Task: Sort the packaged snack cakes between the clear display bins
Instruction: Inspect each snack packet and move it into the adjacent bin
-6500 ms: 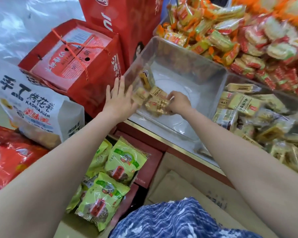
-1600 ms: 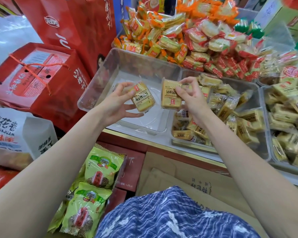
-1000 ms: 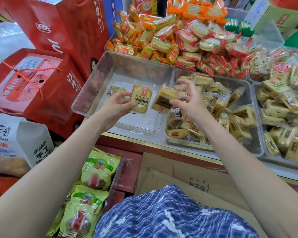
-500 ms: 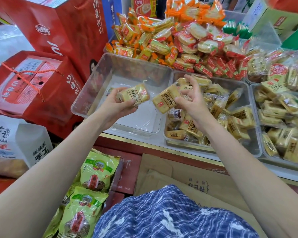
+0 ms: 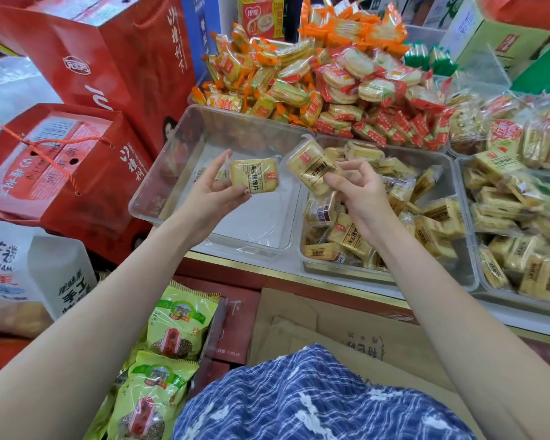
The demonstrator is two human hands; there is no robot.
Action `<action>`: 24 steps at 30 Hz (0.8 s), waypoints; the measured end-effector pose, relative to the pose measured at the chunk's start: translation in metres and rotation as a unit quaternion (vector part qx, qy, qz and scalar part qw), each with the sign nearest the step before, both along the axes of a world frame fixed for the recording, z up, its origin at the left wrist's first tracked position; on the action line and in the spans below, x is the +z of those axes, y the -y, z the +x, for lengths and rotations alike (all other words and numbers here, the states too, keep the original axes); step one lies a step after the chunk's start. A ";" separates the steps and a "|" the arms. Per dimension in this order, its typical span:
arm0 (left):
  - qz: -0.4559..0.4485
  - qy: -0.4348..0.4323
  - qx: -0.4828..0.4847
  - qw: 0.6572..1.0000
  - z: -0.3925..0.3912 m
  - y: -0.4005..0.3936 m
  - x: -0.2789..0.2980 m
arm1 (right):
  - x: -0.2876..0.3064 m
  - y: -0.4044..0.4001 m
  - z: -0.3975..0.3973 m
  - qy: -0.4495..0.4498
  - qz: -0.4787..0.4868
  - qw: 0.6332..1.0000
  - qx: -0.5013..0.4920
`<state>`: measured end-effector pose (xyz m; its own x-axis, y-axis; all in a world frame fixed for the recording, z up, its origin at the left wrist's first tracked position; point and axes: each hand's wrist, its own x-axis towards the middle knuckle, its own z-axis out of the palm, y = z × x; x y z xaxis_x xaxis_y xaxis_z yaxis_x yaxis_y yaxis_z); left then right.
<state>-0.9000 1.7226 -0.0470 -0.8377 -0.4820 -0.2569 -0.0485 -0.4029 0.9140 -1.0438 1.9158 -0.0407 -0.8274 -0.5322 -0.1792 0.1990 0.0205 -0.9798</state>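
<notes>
Snack cakes (image 5: 254,175) (image 5: 311,168) — one pinched in each hand's grip (image 5: 213,198) (image 5: 359,195).

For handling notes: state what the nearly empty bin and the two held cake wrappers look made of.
Nearly empty bin: clear rigid plastic, likely; boxes show through its glossy walls. Left-hand cake wrapper and right-hand cake wrapper: thin glossy plastic film, seemingly; it glints, and the cake shows through.

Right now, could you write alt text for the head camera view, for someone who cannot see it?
A person's left hand and right hand each hold up a yellow wrapped snack cake, left cake and right cake, above two clear bins. The left bin is nearly empty; the middle bin holds many similar cakes.
</notes>
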 end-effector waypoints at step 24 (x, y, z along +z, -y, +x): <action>0.012 0.009 0.021 1.000 0.003 -0.010 0.004 | 0.002 -0.016 0.006 -0.073 0.031 0.995 -0.057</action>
